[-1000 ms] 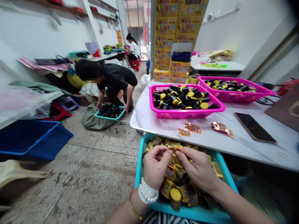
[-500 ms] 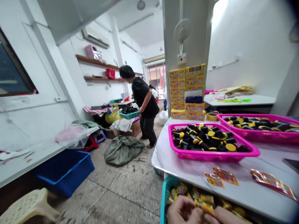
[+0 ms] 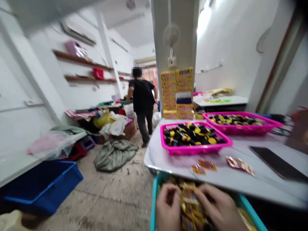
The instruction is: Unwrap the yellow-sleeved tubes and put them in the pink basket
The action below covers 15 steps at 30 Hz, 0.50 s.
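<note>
My left hand [image 3: 169, 205] is closed, its thumb and fingers curled together at the left side of a teal basket [image 3: 251, 210]. Opposite it, my right hand [image 3: 218, 205] has its thumb and fingers drawn together. A small yellow printed wrapper [image 3: 189, 193] spans the gap between the fingertips of both hands; blur hides its exact shape. Beneath my hands, yellow printed pieces [image 3: 190, 221] fill the basket. On the white table [image 3: 271, 189] just beyond lie small flat printed packets [image 3: 204, 166] and a shiny red-and-yellow strip [image 3: 240, 166].
Two pink baskets [image 3: 196, 149] hold black pots with yellow caps. A dark phone [image 3: 278, 163] lies at right. Yellow boxes [image 3: 176, 93] are stacked by the pillar. A person in black [image 3: 144, 99] stands beyond a green sack [image 3: 115, 155]. A blue bin [image 3: 55, 192] is at left.
My view has turned right, and more of both hands shows. The person in black, who was carrying a teal basket of black pieces, now stands with their back to me, arms away from their sides.
</note>
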Tool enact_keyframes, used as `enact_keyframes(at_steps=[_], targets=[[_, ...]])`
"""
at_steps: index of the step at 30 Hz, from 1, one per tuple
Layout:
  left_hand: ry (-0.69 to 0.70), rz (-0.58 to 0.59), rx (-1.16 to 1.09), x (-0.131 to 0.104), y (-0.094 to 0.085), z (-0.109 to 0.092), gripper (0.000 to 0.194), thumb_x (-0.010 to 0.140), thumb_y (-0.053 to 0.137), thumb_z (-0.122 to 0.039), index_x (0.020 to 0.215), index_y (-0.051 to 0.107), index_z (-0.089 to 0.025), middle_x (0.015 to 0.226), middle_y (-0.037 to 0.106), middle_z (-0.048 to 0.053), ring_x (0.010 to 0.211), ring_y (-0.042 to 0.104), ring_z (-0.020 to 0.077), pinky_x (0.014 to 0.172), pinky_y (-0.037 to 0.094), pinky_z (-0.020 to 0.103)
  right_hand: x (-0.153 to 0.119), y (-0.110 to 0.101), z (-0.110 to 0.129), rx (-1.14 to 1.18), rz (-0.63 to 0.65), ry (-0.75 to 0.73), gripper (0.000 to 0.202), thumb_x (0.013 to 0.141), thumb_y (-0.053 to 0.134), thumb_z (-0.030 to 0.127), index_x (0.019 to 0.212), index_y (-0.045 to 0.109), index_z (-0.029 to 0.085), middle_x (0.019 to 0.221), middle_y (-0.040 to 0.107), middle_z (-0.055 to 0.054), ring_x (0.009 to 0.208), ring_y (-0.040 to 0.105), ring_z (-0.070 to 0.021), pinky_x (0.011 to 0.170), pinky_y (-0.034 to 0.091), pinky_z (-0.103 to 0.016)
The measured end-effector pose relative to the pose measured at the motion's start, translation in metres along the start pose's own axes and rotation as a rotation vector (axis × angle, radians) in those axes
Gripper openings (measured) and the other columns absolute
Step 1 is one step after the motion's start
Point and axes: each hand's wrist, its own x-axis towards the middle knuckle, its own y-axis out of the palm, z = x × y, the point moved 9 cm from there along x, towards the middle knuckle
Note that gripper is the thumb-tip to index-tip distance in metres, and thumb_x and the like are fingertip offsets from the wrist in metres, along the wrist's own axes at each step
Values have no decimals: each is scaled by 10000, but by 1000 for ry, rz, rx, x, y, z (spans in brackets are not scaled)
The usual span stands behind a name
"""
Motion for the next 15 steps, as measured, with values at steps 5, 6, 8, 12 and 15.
enact_keyframes(at_steps=[5, 6, 8, 12, 15], targets=[[-36, 133, 16, -2, 7, -25, 322, 847, 668, -490, 816, 705, -171, 645, 613, 4, 564, 537, 129, 516, 445, 210, 11, -13, -1, 53, -26, 112, 335, 954, 551, 413, 713, 634, 195, 650, 636, -18, 609, 580, -152, 564, 448, -238], [-33, 154, 22, -1, 9, -27, 306, 858, 662, -468, 820, 714, -169, 640, 607, 3, 562, 529, 125, 517, 440, 208, 12, -13, -2, 60, -24, 124, 326, 954, 556, 403, 714, 631, 194, 646, 628, -15, 606, 570, -147, 558, 436, -237], [-21, 169, 18, 1, 13, -27, 274, 870, 656, -430, 838, 728, -167, 634, 597, 0, 557, 517, 120, 516, 431, 208, 11, -12, -2, 62, -18, 126, 303, 951, 568, 377, 719, 632, 193, 638, 616, -8, 594, 551, -138, 553, 420, -237], [-39, 168, -31, 3, 19, -19, 230, 869, 666, -386, 893, 725, -165, 648, 588, -12, 521, 468, 96, 491, 399, 201, 7, -13, 5, 57, -16, 75, 270, 947, 580, 333, 720, 627, 195, 626, 601, 4, 574, 528, -127, 567, 417, -244], [-107, 159, -123, 5, 20, -8, 224, 855, 691, -388, 891, 698, -167, 649, 571, -31, 496, 425, 73, 468, 364, 185, 6, -15, 8, 40, -33, 43, 242, 948, 582, 306, 738, 629, 195, 645, 607, 3, 588, 541, -127, 586, 422, -249]])
